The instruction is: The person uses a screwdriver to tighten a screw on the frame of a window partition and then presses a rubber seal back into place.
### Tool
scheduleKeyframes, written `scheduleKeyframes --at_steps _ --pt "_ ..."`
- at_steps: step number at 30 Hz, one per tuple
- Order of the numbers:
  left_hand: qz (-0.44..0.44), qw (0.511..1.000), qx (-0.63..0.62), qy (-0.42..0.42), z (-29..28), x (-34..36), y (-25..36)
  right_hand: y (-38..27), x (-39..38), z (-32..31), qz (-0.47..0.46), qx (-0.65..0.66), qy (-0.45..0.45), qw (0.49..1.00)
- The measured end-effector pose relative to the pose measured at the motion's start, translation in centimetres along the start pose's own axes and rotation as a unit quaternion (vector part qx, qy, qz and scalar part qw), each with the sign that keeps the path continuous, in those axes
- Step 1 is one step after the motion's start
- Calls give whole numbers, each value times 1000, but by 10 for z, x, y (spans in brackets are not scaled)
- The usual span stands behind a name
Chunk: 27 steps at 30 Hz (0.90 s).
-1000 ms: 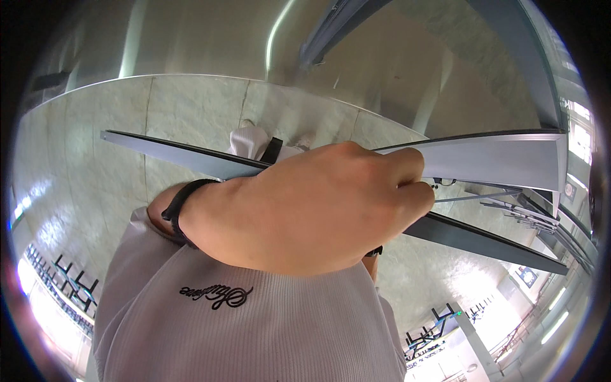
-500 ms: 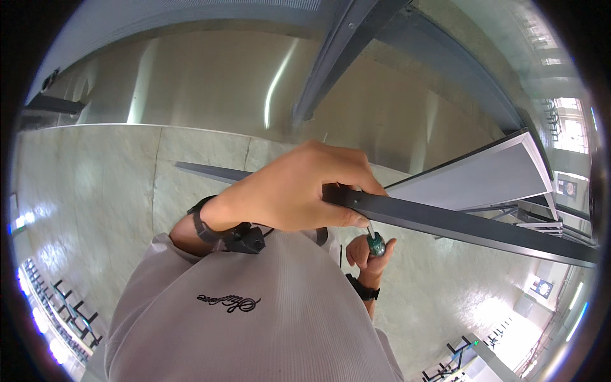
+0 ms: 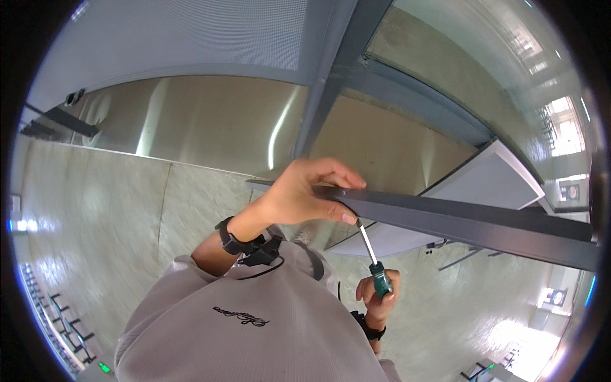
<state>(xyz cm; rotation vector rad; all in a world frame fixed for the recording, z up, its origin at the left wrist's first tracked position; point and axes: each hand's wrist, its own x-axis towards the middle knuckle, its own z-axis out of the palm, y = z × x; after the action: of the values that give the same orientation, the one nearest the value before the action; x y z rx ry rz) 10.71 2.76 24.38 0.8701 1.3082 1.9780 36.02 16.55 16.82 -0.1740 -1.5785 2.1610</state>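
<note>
My left hand (image 3: 298,194) grips a dark grey metal bar (image 3: 458,223) near its end, with the thumb along the near side and the fingers over the far edge. My right hand (image 3: 380,309) is lower and to the right, closed around the green handle of a screwdriver (image 3: 380,275). The screwdriver's shaft slants up to the bar's near side, its tip just beside my left thumb. Whether a screw sits at the tip is too small to make out.
Beyond the bar stands a dark grey frame post (image 3: 328,83), with a mesh panel (image 3: 254,38) at upper left. A brushed metal panel (image 3: 210,121) runs along below it. A white-edged grey panel (image 3: 490,178) leans at right. Pale tiled floor (image 3: 114,210) lies at left.
The view has shifted, showing more of the frame above. My right hand and the screwdriver appear lower, with more of the shaft exposed. My left fingers have straightened somewhat on the bar.
</note>
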Motion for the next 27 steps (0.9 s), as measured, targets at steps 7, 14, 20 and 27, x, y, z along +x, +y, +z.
scheduleKeyframes --at_steps 7,14,20,27 --pt "85 970 226 -34 -24 13 -18 13 3 56 -23 -26 122 992" --pt "130 984 105 -67 -38 34 -51 2 12 108 -88 -175 256 947" --pt "242 969 27 45 -39 42 -64 -5 26 137 -133 -180 344 912" --pt "341 894 240 164 -49 60 -55 1 50 145 -152 -180 354 905"
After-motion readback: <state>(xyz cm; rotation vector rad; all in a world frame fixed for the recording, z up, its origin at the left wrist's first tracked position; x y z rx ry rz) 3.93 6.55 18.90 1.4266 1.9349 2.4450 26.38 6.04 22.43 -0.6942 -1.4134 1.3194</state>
